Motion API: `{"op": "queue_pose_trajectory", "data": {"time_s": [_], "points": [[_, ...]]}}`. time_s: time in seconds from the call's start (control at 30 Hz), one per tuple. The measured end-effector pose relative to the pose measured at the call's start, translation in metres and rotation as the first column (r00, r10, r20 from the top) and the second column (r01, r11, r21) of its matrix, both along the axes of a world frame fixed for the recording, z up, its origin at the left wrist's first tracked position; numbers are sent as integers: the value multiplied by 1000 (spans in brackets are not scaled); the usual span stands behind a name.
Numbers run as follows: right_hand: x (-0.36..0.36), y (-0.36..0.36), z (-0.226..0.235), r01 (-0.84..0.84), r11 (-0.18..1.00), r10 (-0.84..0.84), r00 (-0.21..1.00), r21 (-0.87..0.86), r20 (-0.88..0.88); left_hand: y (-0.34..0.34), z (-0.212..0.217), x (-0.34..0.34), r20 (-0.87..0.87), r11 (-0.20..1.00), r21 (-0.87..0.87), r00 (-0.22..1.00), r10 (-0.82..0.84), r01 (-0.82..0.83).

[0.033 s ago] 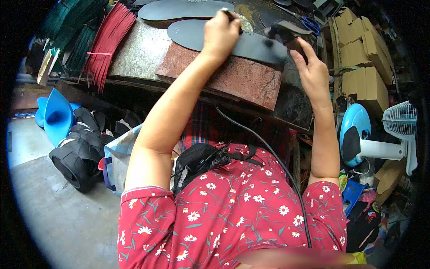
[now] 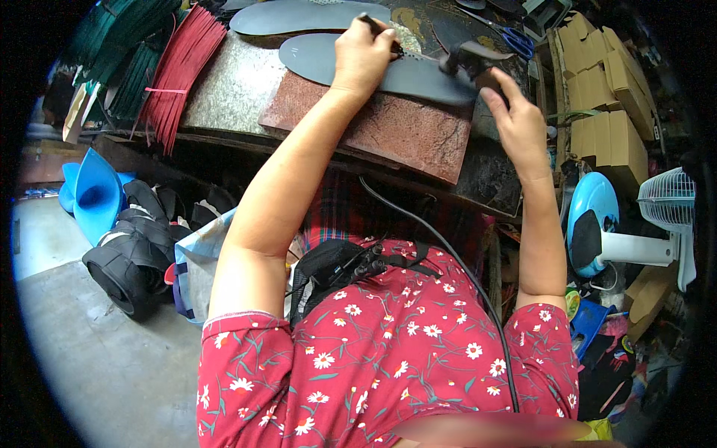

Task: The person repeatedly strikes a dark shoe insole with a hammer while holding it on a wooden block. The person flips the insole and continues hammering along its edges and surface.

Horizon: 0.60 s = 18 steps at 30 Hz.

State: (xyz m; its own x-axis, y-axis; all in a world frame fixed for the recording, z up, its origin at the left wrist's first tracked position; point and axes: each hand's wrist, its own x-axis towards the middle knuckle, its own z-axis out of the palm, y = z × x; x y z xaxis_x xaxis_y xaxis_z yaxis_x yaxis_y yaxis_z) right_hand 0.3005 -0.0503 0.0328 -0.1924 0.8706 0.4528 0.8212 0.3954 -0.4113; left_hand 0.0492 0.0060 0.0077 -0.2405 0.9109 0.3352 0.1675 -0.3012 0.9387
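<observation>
A grey sole lies on a reddish stone slab on the workbench. Small dark dots run along the sole beside my left hand. That hand is closed around a dark rod-shaped punch, its lower end close to the dots. My right hand is closed on the handle of a dark hammer, whose head hangs over the sole's right part. How far above the sole the hammer is, I cannot tell. A second grey sole lies farther back.
Red strips tied in a bundle and dark green strips lie at the left. Blue-handled scissors are at the back right. Cardboard boxes and a white fan stand right. A black cable crosses my front.
My left hand and the punch have shifted slightly left. The hammer has moved a little and looks less blurred, with my right hand slightly lower. The sole stays in place.
</observation>
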Motion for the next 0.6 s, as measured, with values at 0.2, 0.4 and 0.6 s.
{"op": "queue_pose_trajectory", "data": {"time_s": [0.2,0.4,0.6], "points": [[-6,-11,35,-21,996,6,988,-91,-152,4,-7,-5,-256,996,79,967,-13,35],[-22,-25,86,-231,954,300,776,193,-555,-5,4,2,-575,948,304,812,102,96],[-18,-6,23,-6,997,-9,977,-73,-214,-7,-1,15,-639,940,338,744,196,42]]}}
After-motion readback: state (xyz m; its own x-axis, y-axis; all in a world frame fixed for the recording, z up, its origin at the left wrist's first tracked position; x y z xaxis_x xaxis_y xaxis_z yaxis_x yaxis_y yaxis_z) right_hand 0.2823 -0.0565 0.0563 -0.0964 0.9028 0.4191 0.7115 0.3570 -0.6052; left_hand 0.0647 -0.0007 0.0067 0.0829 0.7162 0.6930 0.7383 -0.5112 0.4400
